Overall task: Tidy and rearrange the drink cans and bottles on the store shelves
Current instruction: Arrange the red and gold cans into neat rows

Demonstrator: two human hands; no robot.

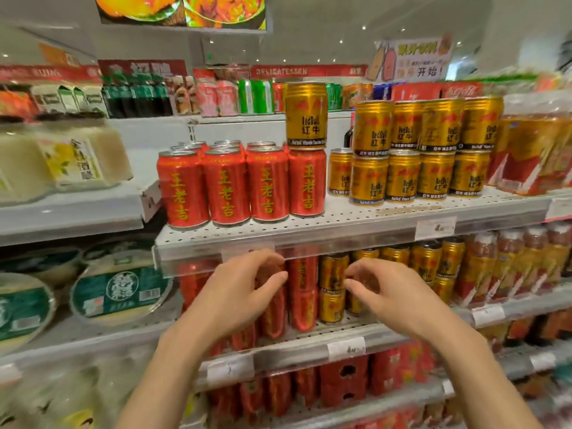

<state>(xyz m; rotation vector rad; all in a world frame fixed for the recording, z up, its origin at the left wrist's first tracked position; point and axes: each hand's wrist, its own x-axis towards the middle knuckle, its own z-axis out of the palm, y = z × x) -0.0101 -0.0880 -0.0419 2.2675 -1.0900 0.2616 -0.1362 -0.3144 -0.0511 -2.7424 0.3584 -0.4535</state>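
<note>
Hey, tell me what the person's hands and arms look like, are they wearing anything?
Both hands are bare: the left hand and the right hand show no gloves, and I see no rings. The forearms are uncovered down to the bottom edge of the picture, with no sleeves, watch or bracelet in view.

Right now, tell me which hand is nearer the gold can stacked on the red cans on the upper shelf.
Left. The left hand is below the gold can, slightly to its left, one shelf down. The right hand is equally low but farther off, to its right. Neither touches it.
</note>
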